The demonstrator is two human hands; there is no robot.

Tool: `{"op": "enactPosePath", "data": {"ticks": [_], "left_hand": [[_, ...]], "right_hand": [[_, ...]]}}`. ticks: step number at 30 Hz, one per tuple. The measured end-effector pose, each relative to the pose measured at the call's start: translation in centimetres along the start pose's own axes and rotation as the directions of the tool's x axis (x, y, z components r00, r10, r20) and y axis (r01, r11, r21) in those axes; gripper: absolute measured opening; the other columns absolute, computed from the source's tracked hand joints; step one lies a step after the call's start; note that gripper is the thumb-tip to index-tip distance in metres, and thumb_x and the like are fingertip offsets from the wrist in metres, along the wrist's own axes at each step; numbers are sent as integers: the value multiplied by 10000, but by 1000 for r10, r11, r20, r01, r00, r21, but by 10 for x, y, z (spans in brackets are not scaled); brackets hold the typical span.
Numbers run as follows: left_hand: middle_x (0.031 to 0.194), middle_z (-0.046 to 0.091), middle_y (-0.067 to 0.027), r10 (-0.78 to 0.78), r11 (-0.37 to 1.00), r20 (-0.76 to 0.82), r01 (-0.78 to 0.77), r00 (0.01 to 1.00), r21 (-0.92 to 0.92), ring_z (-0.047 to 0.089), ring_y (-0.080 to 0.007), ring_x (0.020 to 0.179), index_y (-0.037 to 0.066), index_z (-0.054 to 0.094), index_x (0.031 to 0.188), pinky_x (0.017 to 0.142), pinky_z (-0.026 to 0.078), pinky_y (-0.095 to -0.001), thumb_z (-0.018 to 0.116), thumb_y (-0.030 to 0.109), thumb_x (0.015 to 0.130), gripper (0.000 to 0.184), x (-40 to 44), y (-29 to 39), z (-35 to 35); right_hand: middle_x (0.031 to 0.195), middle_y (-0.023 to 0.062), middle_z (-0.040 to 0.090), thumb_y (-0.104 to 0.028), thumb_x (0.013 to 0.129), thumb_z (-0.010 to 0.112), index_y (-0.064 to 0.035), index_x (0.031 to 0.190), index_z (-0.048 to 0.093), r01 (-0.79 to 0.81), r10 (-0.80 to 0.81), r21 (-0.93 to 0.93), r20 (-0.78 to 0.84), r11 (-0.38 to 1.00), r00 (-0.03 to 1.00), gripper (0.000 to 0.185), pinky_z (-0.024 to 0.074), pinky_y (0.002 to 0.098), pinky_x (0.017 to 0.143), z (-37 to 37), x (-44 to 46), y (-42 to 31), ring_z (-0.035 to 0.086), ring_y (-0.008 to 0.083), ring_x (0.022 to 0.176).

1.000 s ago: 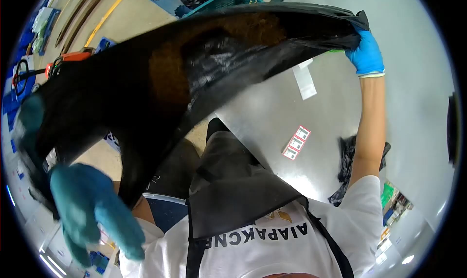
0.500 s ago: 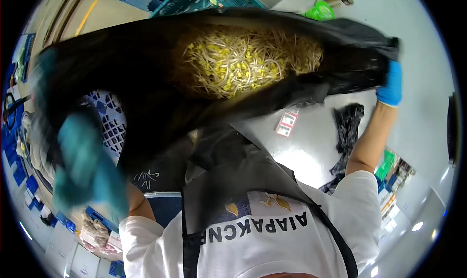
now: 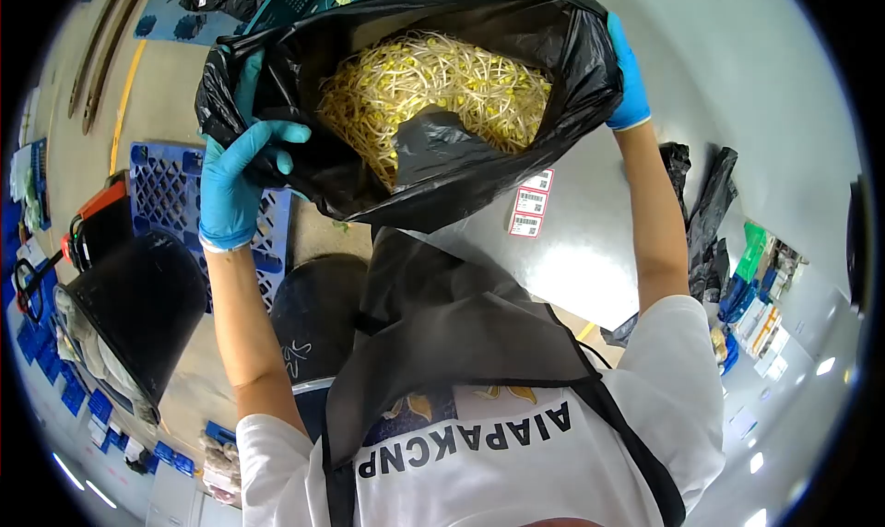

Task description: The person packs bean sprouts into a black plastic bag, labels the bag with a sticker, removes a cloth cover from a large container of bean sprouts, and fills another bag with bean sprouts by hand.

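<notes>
A black plastic bag (image 3: 433, 204) spreads wide in front of me, its mouth facing up. Inside lies a heap of bean sprouts (image 3: 406, 75) with yellow heads and pale stems; a flap of the bag covers part of them. My left hand (image 3: 235, 177), in a blue glove, grips the bag's left rim, its thumb and fingers around the folded plastic. At the right end, my right hand (image 3: 631, 80), also gloved in blue, holds the opposite rim. The right fingers are partly hidden behind the plastic.
Barcode labels (image 3: 529, 209) lie on the metal table (image 3: 576, 273), with crumpled black plastic (image 3: 710, 218) farther right. A teal crate (image 3: 300, 6) stands beyond the bag. Leftward are a blue pallet (image 3: 166, 186) and a black bucket (image 3: 152, 301) on the floor.
My left hand, blurred and lower before, has moved up and inward on the bag's rim. My right hand has shifted left, and the bag's mouth has become shorter and rounder, showing the sprouts more fully.
</notes>
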State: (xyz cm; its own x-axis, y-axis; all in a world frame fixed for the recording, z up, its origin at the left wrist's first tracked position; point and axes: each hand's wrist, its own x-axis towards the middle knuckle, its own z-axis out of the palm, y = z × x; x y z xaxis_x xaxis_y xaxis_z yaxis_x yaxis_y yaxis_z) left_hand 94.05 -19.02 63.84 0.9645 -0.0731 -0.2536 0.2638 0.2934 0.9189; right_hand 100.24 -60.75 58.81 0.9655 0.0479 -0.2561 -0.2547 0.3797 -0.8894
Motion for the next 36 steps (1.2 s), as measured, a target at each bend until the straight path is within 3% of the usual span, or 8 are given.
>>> {"op": "enactPosePath", "data": {"ticks": [13, 15, 17, 19, 22, 26, 31, 36], "left_hand": [[1136, 623, -204, -57, 998, -10, 57, 998, 9, 658, -206, 777, -53, 326, 1397, 615, 506, -258, 531, 20, 851, 588, 36, -21, -27], [1350, 483, -201, -61, 998, -42, 61, 997, 8, 649, -206, 829, -53, 313, 1405, 619, 498, -262, 532, 63, 843, 615, 32, -18, -32], [936, 667, -152, -23, 998, -28, 25, 999, 65, 569, -150, 729, -81, 326, 1390, 647, 423, -231, 518, 150, 889, 584, 29, -10, -25], [1112, 552, -168, -5, 1000, 6, 5, 1000, 25, 578, -168, 750, -73, 307, 1401, 627, 439, -241, 518, 144, 878, 604, 29, -8, -27], [1405, 364, -206, -7, 996, 45, 11, 999, -88, 634, -210, 826, -47, 313, 1406, 604, 476, -261, 523, 102, 862, 602, 32, -10, -30], [1436, 366, -223, -18, 989, 46, 25, 999, -147, 651, -223, 837, -50, 297, 1412, 603, 487, -267, 516, 96, 867, 605, 33, -12, -23], [1260, 530, -244, -72, 990, 64, 79, 995, -119, 645, -208, 775, -66, 275, 1414, 648, 507, -266, 533, 97, 860, 633, 28, -7, -24], [1017, 652, -222, -85, 992, 50, 89, 995, -85, 603, -178, 680, -83, 261, 1413, 664, 486, -240, 532, 127, 866, 646, 18, -9, -29]], "right_hand": [[1233, 109, 582, -340, 925, 562, -27, 1274, 529, -243, 223, -272, -101, 931, 969, 470, 421, 299, 977, -7, 15, -15, 549, 161, 1109], [1168, 98, 613, -312, 867, 659, -17, 1204, 579, -45, -118, -715, -177, 697, 977, 455, 429, 291, 936, -10, 8, -48, 564, 137, 1046], [1128, 80, 630, -255, 851, 688, -4, 1154, 602, 232, -675, -926, -33, 298, 737, 403, 444, 301, 907, 4, 1, -64, 575, 118, 1008], [1203, 103, 585, -220, 936, 560, 5, 1252, 537, 395, -637, -842, 82, 367, 767, 389, 459, 323, 909, 69, -24, -83, 571, 200, 1061], [1200, 164, 598, -220, 856, 665, -64, 1286, 524, 411, -80, -655, 473, 634, 877, 478, 462, 372, 933, 120, -26, -35, 584, 247, 1086], [1258, 213, 543, -245, 917, 543, -84, 1325, 488, 569, 173, -740, 651, 358, 739, 442, 450, 398, 951, 108, 6, 97, 549, 357, 1137], [1230, 214, 552, -151, 898, 493, -72, 1250, 537, 326, 653, -683, 726, 653, 215, 363, 477, 412, 899, 109, -84, 157, 569, 385, 1080], [1195, 178, 575, -253, 912, 476, -82, 1241, 553, 544, 710, -758, 601, 360, 368, 378, 494, 394, 857, 111, -68, 92, 597, 349, 1037]]}}
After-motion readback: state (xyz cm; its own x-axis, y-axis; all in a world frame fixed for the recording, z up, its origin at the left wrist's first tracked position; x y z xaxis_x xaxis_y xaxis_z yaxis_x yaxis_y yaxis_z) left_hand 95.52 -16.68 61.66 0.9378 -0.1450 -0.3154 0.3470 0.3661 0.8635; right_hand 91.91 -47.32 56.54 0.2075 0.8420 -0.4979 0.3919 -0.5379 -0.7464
